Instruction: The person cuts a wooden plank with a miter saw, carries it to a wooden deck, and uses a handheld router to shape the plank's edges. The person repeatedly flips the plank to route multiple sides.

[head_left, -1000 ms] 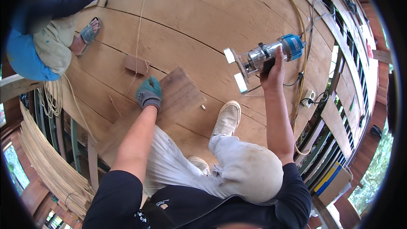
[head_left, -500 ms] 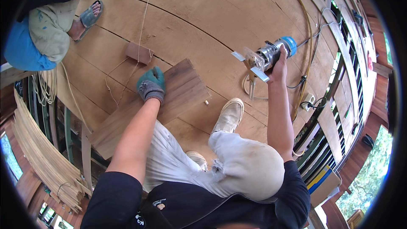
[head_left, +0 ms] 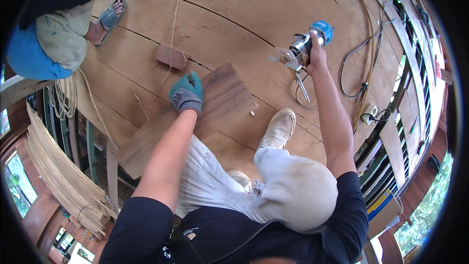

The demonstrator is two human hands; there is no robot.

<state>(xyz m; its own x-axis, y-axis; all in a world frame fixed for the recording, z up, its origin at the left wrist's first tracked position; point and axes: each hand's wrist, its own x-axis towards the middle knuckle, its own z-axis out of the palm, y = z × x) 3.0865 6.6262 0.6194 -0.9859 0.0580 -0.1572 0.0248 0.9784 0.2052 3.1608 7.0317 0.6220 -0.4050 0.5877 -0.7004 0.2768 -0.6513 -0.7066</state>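
In my right hand (head_left: 316,59), which is bare, I hold a trim router (head_left: 312,39) with a silver body and blue top by its body, up off the deck. A clear base and a metal guide sit at its lower end. My left hand (head_left: 187,91), in a green and grey glove, is closed in a fist at the far edge of a dark wooden board (head_left: 224,93). Whatever its fingers may hold is hidden. The board lies slanted in front of my knees. A small reddish wood block (head_left: 171,56) with string across it lies just beyond.
Another person's sandalled foot (head_left: 112,19) is at the far left. Thin wood strips (head_left: 63,166) are bundled at the left. Cables (head_left: 347,63) and a white socket box (head_left: 370,113) lie at the right, beside slatted railing. A small white piece (head_left: 252,113) lies near my shoe (head_left: 278,129).
The router in my right hand has tilted, its lower end turning toward the deck, and it has risen slightly. My left hand stays at the board's edge. The whole view has shifted a little.
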